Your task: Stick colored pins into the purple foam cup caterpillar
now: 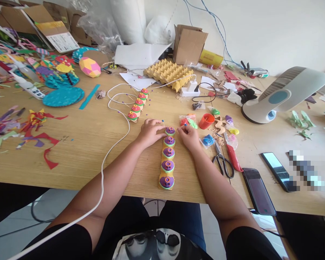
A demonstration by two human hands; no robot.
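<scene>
An egg-carton caterpillar (168,153) lies lengthwise before me, its several bumps capped with purple clay, green edging, orange rings and small dark features. At its far end, my left hand (151,133) has thumb and fingers closed against the left side of the last bump. A thin stick with a blue tip (163,121) stands up there, beside the left fingertips. Just right of the same bump, my right hand (190,136) is pinched around another blue-tipped stick (185,125), mostly hidden by the fingers. Beyond my left hand sits a second caterpillar (136,107) in red and green.
Clay packets (207,140), an orange cup (206,121), scissors (221,160) and a red-handled knife (233,156) lie to the right, with phones (259,190) nearer the edge. A white fan (281,95) stands behind. A white cable (108,155) crosses over my left arm. Paper scraps cover the left.
</scene>
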